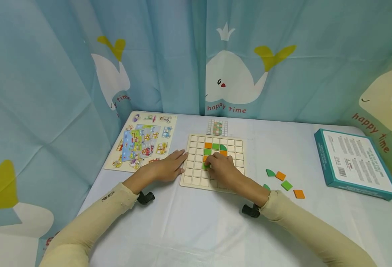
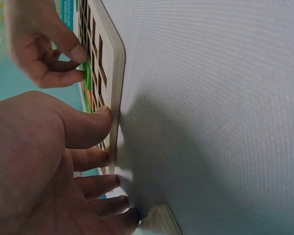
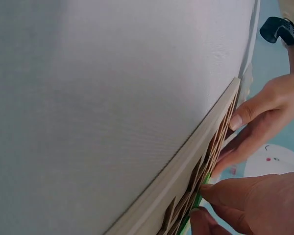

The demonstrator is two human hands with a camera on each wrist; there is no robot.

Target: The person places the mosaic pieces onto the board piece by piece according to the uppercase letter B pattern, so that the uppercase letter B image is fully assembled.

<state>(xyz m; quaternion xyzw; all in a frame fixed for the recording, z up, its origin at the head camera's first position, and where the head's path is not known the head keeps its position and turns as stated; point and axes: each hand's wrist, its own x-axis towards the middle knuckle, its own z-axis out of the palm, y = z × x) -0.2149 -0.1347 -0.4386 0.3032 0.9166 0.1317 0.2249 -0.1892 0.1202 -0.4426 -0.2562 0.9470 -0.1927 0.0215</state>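
In the head view, your right hand (image 1: 224,168) pinches a green tile (image 1: 204,167) at the grid board (image 1: 188,172), your left hand (image 1: 170,167) by its left edge. Left wrist: your left fingers (image 2: 97,186) extend, gripping nothing, thumb touching the board. Right wrist: your right fingers (image 3: 225,193) nearly meet around the tile.

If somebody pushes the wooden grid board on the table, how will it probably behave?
The wooden grid board probably stays stiff: it looks thick and straight-edged in the wrist views. Broad and flat on the white cloth, it should slide rather than tip. Orange tiles on it may mostly stay put, since its cells look recessed.
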